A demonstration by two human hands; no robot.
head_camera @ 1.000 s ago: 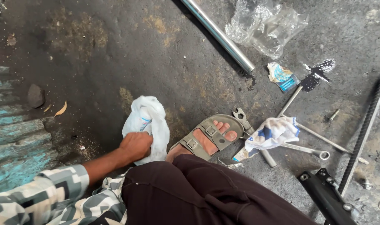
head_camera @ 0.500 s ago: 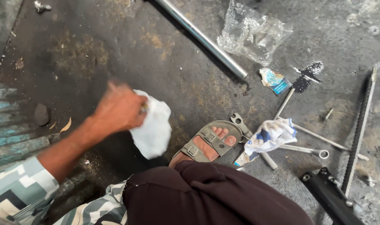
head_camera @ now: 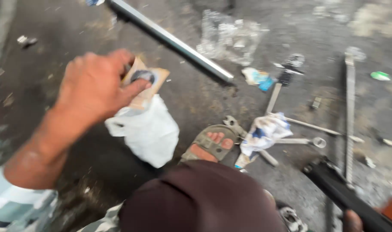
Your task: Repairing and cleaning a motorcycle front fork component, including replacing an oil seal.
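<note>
Nearest the camera a dark maroon knee (head_camera: 200, 197) fills the bottom of the view, and just beyond it a foot in a grey-green sandal (head_camera: 209, 144) rests on the grimy concrete floor (head_camera: 54, 25). The left hand (head_camera: 97, 83) is raised above that floor, thumb and fingers pinching a small tan cardboard packet (head_camera: 145, 81) with a dark round part showing through its face, and a white plastic bag (head_camera: 146, 131) hangs from the same grip just beneath it. The hold looks thin — the packet is caught by one edge only, so it could slip out and drop among the litter, or the loose bag could swing and drag it free (the motion blur suggests the hand is moving fast). The sandalled toes sit close to a scatter of spanners (head_camera: 307, 139) and a blue-and-white rag (head_camera: 264, 131), so a careless shift of the foot could knock or tread on them. At the lower right edge a fingertip shows beside a black bar (head_camera: 346, 197); it may be the right hand, but it is cut off and I cannot tell its state. Farther off lie a long steel tube (head_camera: 174, 43), crumpled clear plastic (head_camera: 232, 38) and a toothed strip (head_camera: 349, 111) — all too blurred to identify more closely.
</note>
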